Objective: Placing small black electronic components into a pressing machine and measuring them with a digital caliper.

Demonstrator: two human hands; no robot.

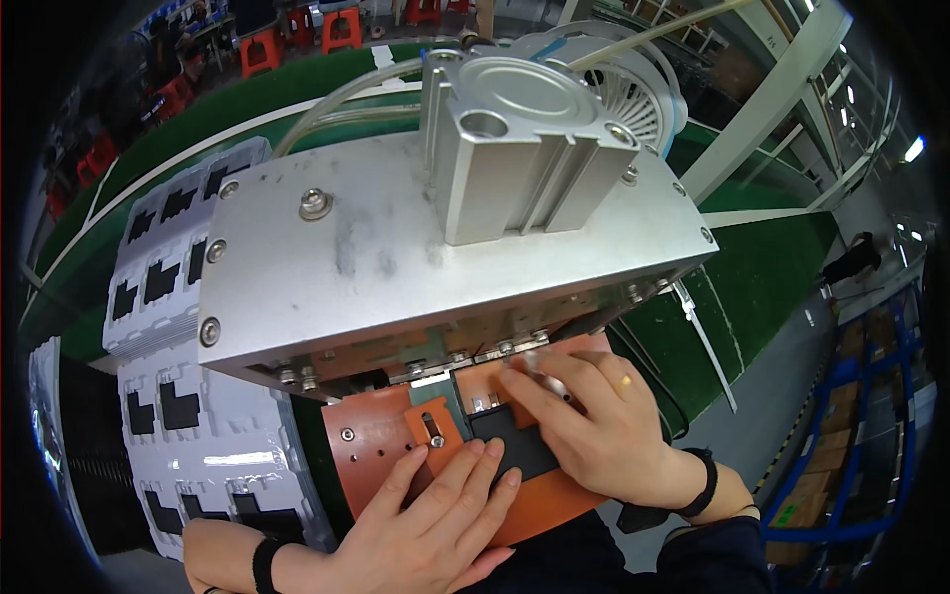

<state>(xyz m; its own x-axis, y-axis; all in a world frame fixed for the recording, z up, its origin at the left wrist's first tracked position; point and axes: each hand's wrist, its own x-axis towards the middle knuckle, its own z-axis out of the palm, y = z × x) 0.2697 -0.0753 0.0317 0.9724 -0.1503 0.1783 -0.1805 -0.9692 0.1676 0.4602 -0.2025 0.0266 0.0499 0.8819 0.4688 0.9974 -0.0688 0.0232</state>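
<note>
White trays [236, 426], left, hold at least ten black pieces [180, 408]. One dark plate [515, 443] lies on the orange fixture [559, 503], near side; my left hand [430, 520] rests fingertips there, ungripped; my right hand's [614, 426] grip I cannot tell.

Counted two hands: one left hand [435, 510], one right hand [599, 416]. Two black wristbands [705, 482], one ring [623, 381]. There was one metal housing [396, 277], one cylinder block [490, 188], three screws [217, 250] down the left edge. At least ten black parts [180, 411] sat in trays [220, 436], one black workpiece [515, 443] near the fingers. At least three red stools [260, 54] showed behind.
</note>
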